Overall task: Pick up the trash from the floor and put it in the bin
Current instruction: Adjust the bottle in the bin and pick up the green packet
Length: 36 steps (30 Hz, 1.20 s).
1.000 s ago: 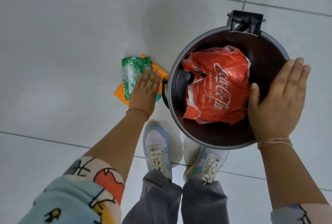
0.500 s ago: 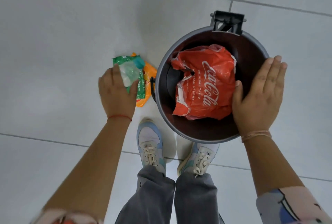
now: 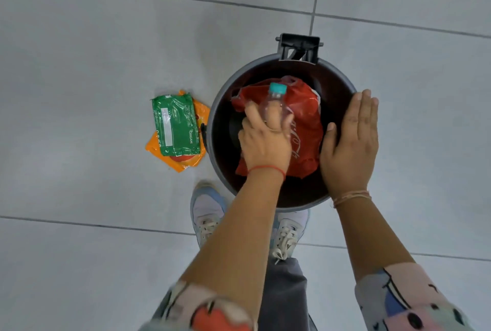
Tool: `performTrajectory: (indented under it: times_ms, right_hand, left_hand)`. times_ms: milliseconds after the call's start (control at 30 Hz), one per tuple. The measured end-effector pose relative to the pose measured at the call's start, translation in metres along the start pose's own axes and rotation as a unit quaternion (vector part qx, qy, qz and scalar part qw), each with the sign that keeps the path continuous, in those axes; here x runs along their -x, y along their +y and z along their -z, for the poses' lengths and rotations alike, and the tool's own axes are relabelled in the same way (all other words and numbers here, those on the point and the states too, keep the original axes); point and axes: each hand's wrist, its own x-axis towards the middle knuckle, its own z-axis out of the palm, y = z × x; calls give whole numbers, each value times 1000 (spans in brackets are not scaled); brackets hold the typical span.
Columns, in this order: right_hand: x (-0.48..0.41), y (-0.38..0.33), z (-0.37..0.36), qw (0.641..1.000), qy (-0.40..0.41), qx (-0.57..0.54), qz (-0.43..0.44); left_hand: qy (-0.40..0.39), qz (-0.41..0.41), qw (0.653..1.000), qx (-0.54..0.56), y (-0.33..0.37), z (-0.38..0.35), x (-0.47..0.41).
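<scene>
A round grey bin (image 3: pixel 216 107) stands on the floor in front of my feet, with a red plastic bag (image 3: pixel 308 128) inside it. My left hand (image 3: pixel 263 142) is over the bin's opening, shut on a clear plastic bottle (image 3: pixel 275 99) with a teal cap. My right hand (image 3: pixel 350 144) rests flat on the bin's right rim, fingers together. Left of the bin, a green packet (image 3: pixel 175 125) lies on the floor on top of an orange wrapper (image 3: pixel 186 164).
Grey floor tiles (image 3: pixel 93 51) with dark grout lines surround the bin. My two light sneakers (image 3: pixel 207 211) stand just below the bin. A black hinge bracket (image 3: pixel 299 45) sticks out at the bin's far rim.
My left hand lifted the clear bottle off the green packet and carried it right, over the bin. The right hand stayed on the rim.
</scene>
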Motion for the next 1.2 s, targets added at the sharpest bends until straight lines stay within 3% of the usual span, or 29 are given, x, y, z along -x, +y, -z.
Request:
performTrajectory:
  times_ms: [100, 300, 367, 433, 533, 600, 633, 700, 767, 867, 1000, 1200]
  right_hand:
    - [0, 0, -2, 1000, 8, 1, 4]
    - [0, 2, -4, 1000, 12, -2, 12]
    - [0, 1, -3, 1000, 10, -4, 13]
    - [0, 1, -2, 1000, 9, -5, 10]
    - [0, 0, -2, 1000, 5, -7, 11]
    - [0, 1, -2, 1000, 6, -8, 10]
    - [0, 1, -2, 1000, 6, -7, 10]
    - [0, 1, -4, 1000, 10, -5, 14]
    - [1, 3, -6, 1000, 15, 2, 16]
    - [1, 6, -6, 999, 26, 10, 20]
    - [2, 10, -10, 999, 42, 6, 33]
    - [0, 24, -20, 1000, 23, -6, 12]
  left_hand:
    - [-87, 77, 992, -50, -14, -36, -20]
    - [-156, 77, 984, -47, -16, -48, -27]
    - [-95, 46, 994, -7, -7, -24, -18]
    - [53, -14, 997, 51, -1, 12, -7]
    - [280, -65, 952, 105, -27, 64, 1]
    - [351, -18, 933, 80, -64, 80, -5]
    - [351, 28, 934, 65, -84, 80, -9]
    - [258, 126, 957, 27, -121, 65, -18]
    - [102, 185, 977, -23, -157, 36, -24]
    - [-32, 238, 969, -56, -196, -2, -34]
    - [-44, 334, 940, -59, -220, -24, -47]
    - [-17, 334, 940, -67, -234, -33, -50]
